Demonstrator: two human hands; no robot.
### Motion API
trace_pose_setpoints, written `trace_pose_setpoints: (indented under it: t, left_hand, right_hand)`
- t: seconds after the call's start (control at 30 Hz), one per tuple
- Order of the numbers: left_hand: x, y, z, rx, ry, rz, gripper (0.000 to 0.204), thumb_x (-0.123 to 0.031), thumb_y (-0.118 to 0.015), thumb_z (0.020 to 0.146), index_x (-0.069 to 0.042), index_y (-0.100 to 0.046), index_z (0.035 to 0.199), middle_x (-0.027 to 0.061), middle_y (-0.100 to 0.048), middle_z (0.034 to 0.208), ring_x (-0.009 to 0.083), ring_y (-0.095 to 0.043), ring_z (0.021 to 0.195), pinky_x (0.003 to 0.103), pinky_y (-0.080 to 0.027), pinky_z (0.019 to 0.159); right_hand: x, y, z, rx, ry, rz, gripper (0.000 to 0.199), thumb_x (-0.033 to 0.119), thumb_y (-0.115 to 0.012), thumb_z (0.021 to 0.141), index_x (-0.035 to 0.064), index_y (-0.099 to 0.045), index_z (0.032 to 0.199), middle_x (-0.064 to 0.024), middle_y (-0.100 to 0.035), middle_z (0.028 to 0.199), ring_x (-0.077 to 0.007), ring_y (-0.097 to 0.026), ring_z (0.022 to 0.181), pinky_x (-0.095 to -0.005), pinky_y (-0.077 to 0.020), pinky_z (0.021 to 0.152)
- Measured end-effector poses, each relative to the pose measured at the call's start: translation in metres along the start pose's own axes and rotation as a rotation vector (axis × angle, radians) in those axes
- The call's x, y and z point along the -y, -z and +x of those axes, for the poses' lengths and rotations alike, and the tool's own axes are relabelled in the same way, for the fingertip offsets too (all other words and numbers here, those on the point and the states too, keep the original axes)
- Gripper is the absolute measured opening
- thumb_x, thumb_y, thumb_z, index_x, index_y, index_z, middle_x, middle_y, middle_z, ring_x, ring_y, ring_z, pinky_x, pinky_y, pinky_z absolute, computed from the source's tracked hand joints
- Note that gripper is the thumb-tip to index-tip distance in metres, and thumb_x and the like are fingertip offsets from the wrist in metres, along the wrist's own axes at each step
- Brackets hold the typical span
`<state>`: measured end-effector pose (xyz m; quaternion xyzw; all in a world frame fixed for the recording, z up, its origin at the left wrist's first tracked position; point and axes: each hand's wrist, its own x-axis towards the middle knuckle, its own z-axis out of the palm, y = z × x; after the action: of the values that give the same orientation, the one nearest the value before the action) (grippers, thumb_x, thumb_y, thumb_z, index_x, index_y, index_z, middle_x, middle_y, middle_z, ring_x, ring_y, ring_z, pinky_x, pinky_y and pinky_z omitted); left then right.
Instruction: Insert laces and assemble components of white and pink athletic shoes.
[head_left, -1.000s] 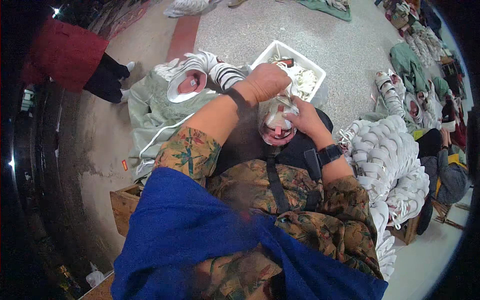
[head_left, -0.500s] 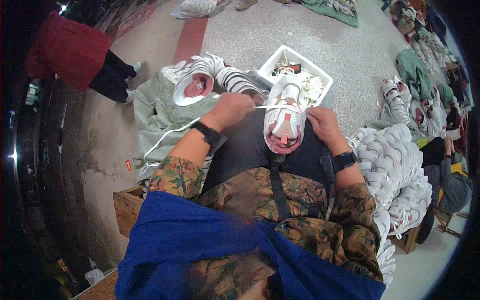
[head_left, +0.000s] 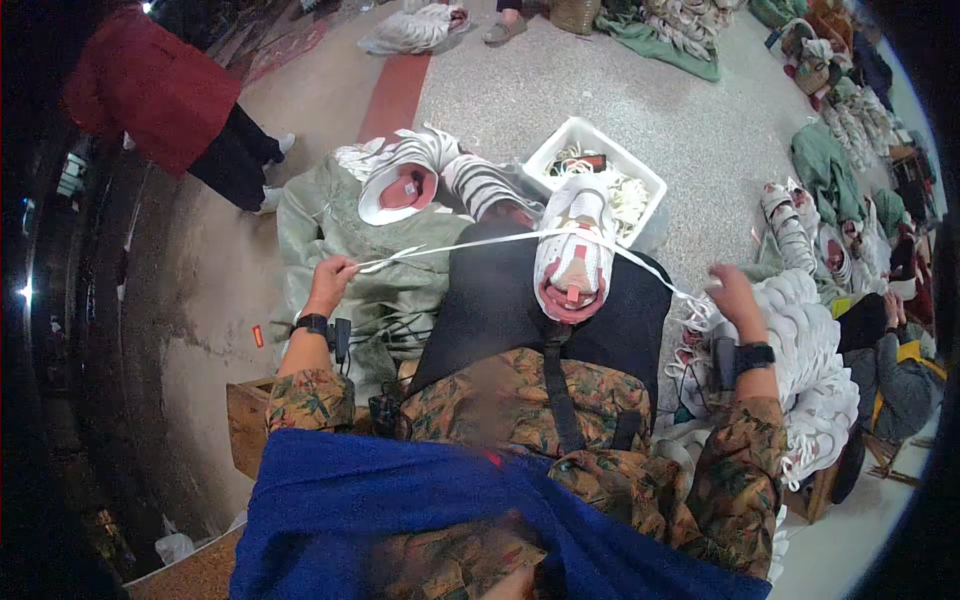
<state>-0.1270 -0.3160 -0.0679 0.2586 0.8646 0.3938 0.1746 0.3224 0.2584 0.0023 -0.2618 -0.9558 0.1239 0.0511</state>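
A white sneaker with pink heel and lining rests on my dark-trousered lap, its heel toward me. A white shoelace crosses over it and stretches out to both sides. At the left, my left hand is closed in a pinch on the lace, with a loose end hanging by it. My right hand is out to the right by a pile of white shoes, closed at the lace's other side; its fingertips are slightly blurred.
Past the sneaker stands a white bin of loose laces. White shoes lie on a grey-green sack at left. Stacked white shoes fill the right side. A person in a red coat stands far left; another sits far right.
Both my hands have moved outward from the sneaker, left hand leftward and right hand rightward and lower. The shoelace now spans wide across the shoe. The view has shifted slightly.
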Motion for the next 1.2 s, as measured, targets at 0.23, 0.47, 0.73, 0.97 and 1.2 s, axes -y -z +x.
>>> trace_pose_setpoints:
  t: [0.23,0.47,0.73,0.97,1.2]
  left_hand:
    - [-0.001,0.011,-0.010,-0.089,0.217,-0.220,0.007,-0.009,-0.064,0.078,-0.003,-0.064,0.075,-0.0017,-0.057,0.064,0.0054,-0.049,0.056,0.021,-0.038,0.051]
    - [0.032,0.049,-0.034,-0.120,0.104,0.003,0.011,-0.012,-0.064,0.075,-0.002,-0.066,0.072,-0.0006,-0.058,0.061,0.0067,-0.050,0.057,0.023,-0.040,0.053]
    - [0.091,0.084,-0.088,-0.103,0.264,0.035,0.012,-0.014,-0.066,0.075,-0.003,-0.065,0.072,-0.0003,-0.059,0.064,0.0070,-0.049,0.059,0.024,-0.039,0.054]
    - [0.116,0.076,-0.102,-0.038,0.427,0.220,0.020,-0.019,-0.071,0.070,-0.001,-0.066,0.066,0.0029,-0.059,0.059,0.0127,-0.052,0.056,0.030,-0.043,0.055]
    - [0.108,0.050,-0.094,0.060,0.339,0.393,0.032,-0.030,-0.076,0.064,0.001,-0.067,0.068,0.0091,-0.062,0.058,0.0188,-0.058,0.055,0.034,-0.045,0.056]
  right_hand:
    - [0.169,-0.041,0.046,0.012,0.175,0.241,0.046,0.001,-0.059,0.070,0.0050,-0.052,0.116,-0.0210,-0.055,0.108,-0.0385,-0.052,0.104,-0.0405,-0.0433,0.088]
    - [0.126,-0.028,0.034,0.005,0.241,0.290,0.024,0.009,-0.054,0.080,0.0023,-0.059,0.102,-0.0198,-0.060,0.079,-0.0358,-0.057,0.088,-0.0405,-0.0463,0.075]
    - [-0.073,0.043,-0.037,0.098,-0.232,0.288,0.028,0.023,-0.056,0.085,0.0003,-0.061,0.100,-0.0157,-0.062,0.087,-0.0267,-0.059,0.083,-0.0358,-0.0440,0.077]
    - [-0.167,0.088,-0.147,-0.302,-0.273,0.184,0.022,0.020,-0.055,0.085,0.0042,-0.058,0.069,0.0066,-0.041,0.057,-0.0044,-0.035,0.053,-0.0234,-0.0286,0.048]
    - [-0.285,0.107,-0.257,-0.270,-0.408,0.054,0.021,0.019,-0.057,0.080,0.0028,-0.060,0.066,0.0044,-0.045,0.054,-0.0058,-0.041,0.050,-0.0250,-0.0308,0.046]
